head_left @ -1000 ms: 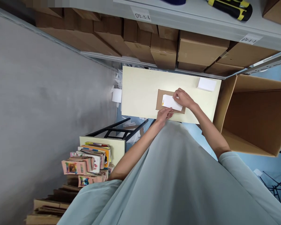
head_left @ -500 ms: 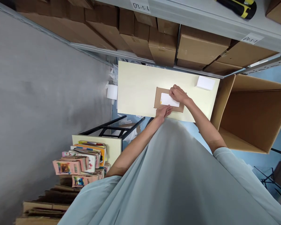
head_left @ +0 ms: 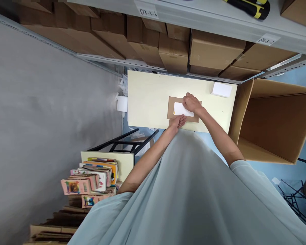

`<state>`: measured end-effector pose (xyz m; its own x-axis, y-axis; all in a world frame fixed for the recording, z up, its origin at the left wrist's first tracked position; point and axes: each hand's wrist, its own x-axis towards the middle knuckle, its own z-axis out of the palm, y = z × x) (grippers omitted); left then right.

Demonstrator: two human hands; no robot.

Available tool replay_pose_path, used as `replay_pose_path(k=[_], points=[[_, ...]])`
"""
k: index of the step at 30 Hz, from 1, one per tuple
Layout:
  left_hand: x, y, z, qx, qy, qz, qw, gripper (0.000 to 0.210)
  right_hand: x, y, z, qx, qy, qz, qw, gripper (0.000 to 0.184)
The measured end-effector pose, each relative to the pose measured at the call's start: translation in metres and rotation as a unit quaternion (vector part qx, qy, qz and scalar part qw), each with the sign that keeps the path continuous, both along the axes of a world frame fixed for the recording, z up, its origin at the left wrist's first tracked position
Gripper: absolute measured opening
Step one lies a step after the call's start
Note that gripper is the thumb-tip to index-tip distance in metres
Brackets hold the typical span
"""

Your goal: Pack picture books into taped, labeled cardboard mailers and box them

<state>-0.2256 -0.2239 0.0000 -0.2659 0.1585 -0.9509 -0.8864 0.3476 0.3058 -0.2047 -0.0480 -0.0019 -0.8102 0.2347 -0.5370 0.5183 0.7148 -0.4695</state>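
Observation:
A flat brown cardboard parcel [head_left: 171, 108] lies on the pale cream table [head_left: 148, 98], with a white label [head_left: 180, 108] on its upper face. My left hand [head_left: 177, 121] rests at the parcel's near edge, fingers stretched out and touching it. Over the label's far right part, my right hand [head_left: 191, 102] is closed, knuckles up, and covers that corner. Whether anything is pinched in its fingers is hidden.
A white stack of labels or paper [head_left: 221, 90] sits at the table's far right. Beside it stands a large open cardboard box [head_left: 272, 126]. Boxes [head_left: 216, 49] fill the shelf beyond. Books [head_left: 99, 177] are piled at the left, near a white roll [head_left: 122, 103].
The view has shifted slightly. Both hands keep nearly the same places on the parcel and label.

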Motion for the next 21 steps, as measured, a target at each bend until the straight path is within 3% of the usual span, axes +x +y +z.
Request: replay_pose_path(k=[11, 16, 18, 19, 21], points=[[-0.006, 0.0, 0.002, -0.003, 0.018, -0.055, 0.998, 0.015, 0.001, -0.005, -0.001, 0.019, 0.019, -0.075, 0.997, 0.023], [-0.006, -0.007, 0.005, -0.006, 0.08, -0.18, 0.98, 0.028, 0.038, -0.03, 0.009, 0.071, 0.098, -0.024, 0.992, 0.034], [-0.007, -0.016, 0.009, 0.002, 0.169, -0.279, 0.945, 0.036, 0.063, -0.048, 0.012, 0.081, 0.121, -0.004, 0.989, 0.042], [-0.008, -0.022, 0.01, 0.015, 0.244, -0.335, 0.91, 0.039, 0.075, -0.058, 0.011, 0.084, 0.127, 0.002, 0.988, 0.047], [-0.013, -0.035, 0.01, 0.065, 0.409, -0.446, 0.793, 0.046, 0.099, -0.075, 0.007, 0.08, 0.129, 0.015, 0.988, 0.053]])
